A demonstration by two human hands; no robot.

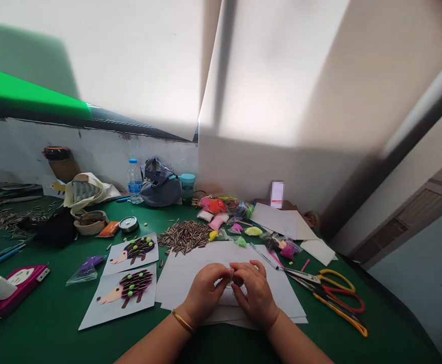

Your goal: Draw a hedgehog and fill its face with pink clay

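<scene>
My left hand (208, 287) and my right hand (257, 293) meet over a stack of white paper (183, 270). Both have their fingers bent and pinched together around a small, partly see-through item (231, 274), mostly hidden by the fingertips. Faint drawn lines show on the sheet beneath them. To the left lie two cards with hedgehog pictures, the upper card (114, 248) and the lower card (92, 316), their spines made of striped seeds with green dots. A heap of sunflower seeds (185, 236) sits just beyond the paper, and a pen (264, 257) rests on its right edge.
Scissors (338, 290) with yellow and red handles lie at right. Small bags of coloured clay (217, 205) spread behind the paper; a purple one (88, 268) is at left. A water bottle (134, 182), a blue-grey bag (162, 189) and a teal-lidded cup (187, 188) stand along the wall.
</scene>
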